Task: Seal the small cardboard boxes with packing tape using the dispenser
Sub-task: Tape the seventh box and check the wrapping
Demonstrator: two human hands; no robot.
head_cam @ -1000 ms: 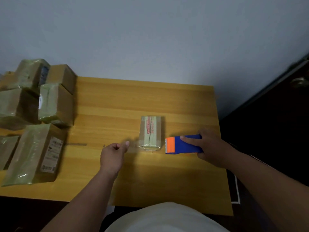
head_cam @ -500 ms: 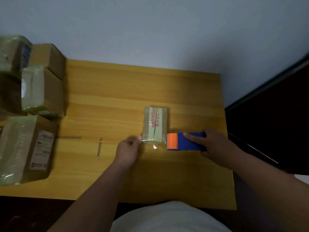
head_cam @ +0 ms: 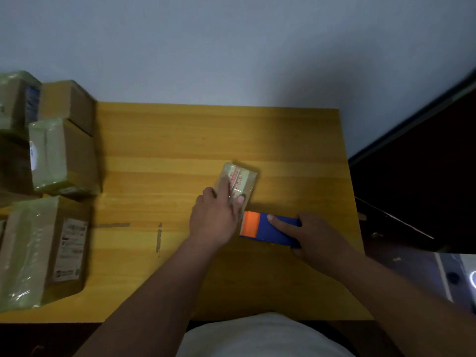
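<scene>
a yellow wooden surface [head_cam: 180,140] against the wall carries a small taped box [head_cam: 242,180] near its middle, a blue and orange dispenser [head_cam: 268,229] just beside it, a cluster of wrapped cardboard parcels [head_cam: 51,202] at the left edge, and two tape scraps [head_cam: 159,238].

Red print on small box [head_cam: 238,182] unreadable.
</scene>
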